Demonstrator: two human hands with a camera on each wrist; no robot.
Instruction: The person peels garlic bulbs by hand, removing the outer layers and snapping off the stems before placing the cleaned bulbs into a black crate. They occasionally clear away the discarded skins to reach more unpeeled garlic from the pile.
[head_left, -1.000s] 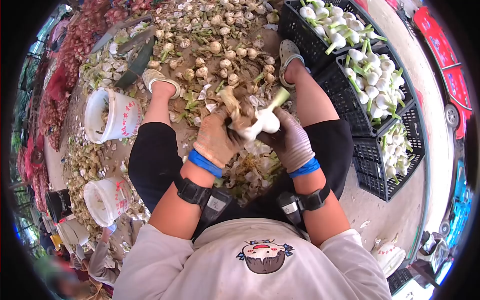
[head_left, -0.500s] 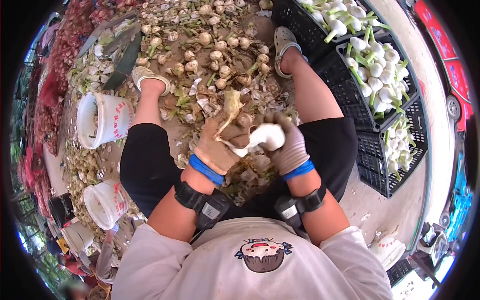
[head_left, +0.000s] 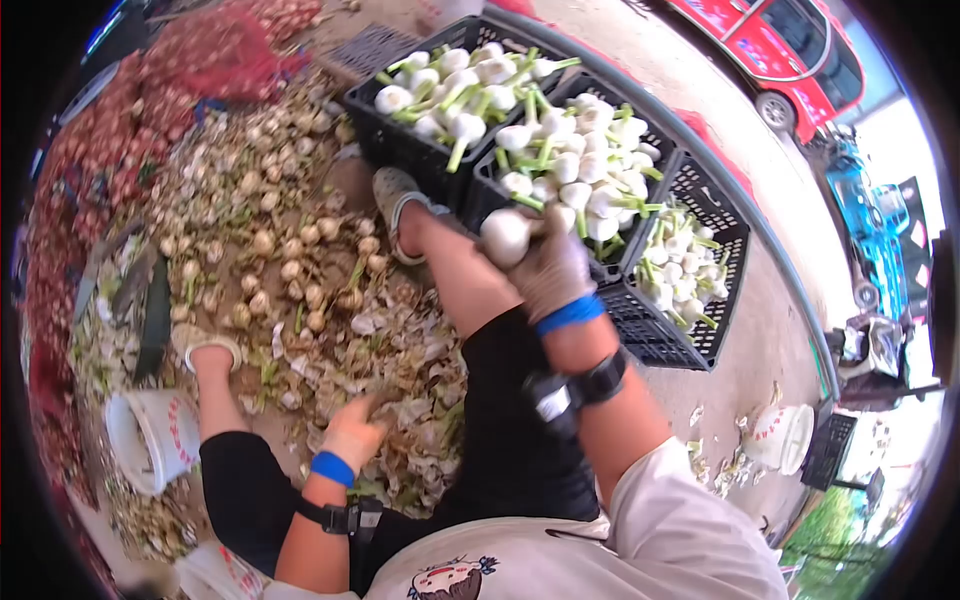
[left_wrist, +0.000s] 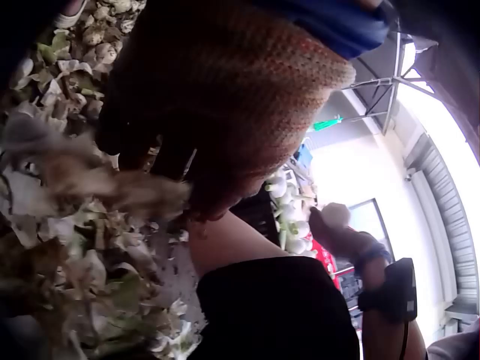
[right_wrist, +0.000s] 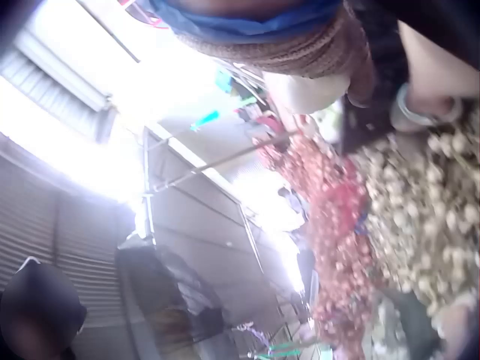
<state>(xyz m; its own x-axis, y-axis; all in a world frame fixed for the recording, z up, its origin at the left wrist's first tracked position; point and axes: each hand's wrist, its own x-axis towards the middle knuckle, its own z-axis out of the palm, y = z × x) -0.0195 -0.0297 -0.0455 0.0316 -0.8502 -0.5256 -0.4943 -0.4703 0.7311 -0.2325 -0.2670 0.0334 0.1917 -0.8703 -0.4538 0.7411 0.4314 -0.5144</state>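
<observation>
My gloved right hand [head_left: 558, 270] holds a peeled white garlic bulb [head_left: 505, 236] up beside the black crates. In the right wrist view the bulb [right_wrist: 309, 93] shows past the edge of the glove. Behind the hand, trimmed white garlic [head_left: 590, 165] with green stem stubs fills the middle crate. My gloved left hand [head_left: 355, 430] hangs low over a heap of dry garlic skins [head_left: 405, 410]. Its fingers point down, loosely extended, in the left wrist view, and a blurred strip of brownish husk [left_wrist: 112, 184] is just off the fingertips.
Two more black crates, a far one [head_left: 400, 150] and a near one [head_left: 650, 325], also carry white garlic. Unpeeled bulbs [head_left: 290, 250] litter the ground ahead. A white bucket [head_left: 165, 440] stands at left, and red mesh sacks [head_left: 130, 150] line the far left.
Both hands were together at the garlic over the skins. Now they are apart: the right has carried the bulb toward the crates, the left is down at the heap. The head view has turned right.
</observation>
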